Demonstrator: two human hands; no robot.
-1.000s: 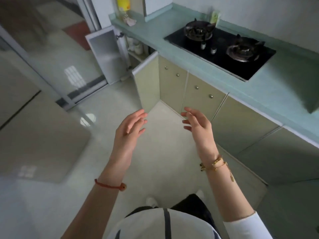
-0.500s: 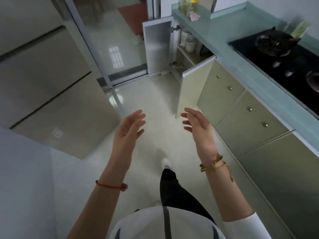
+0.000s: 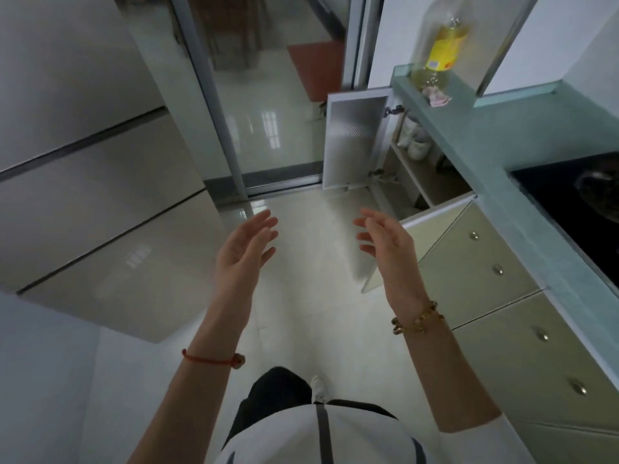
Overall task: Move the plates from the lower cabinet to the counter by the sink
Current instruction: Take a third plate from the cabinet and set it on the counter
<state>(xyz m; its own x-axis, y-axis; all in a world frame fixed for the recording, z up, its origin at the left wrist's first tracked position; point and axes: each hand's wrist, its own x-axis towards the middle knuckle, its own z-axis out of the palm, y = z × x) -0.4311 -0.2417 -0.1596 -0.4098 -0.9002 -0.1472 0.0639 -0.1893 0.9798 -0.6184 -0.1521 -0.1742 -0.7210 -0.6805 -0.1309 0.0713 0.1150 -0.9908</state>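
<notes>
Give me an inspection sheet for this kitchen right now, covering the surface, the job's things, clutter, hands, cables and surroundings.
Surface: teal counter runs along the right; no sink in view.
Job's things: lower cabinet stands open, both doors swung out; pale crockery on its shelf, too blurred to tell plates.
Clutter: oil bottle and a small pink item on the counter end.
Grippers: left hand and right hand open, empty, palms facing each other above the floor.
Cables: nothing seen.
Surroundings: black hob at right, closed drawers below it, sliding glass door ahead, glossy tile floor.
</notes>
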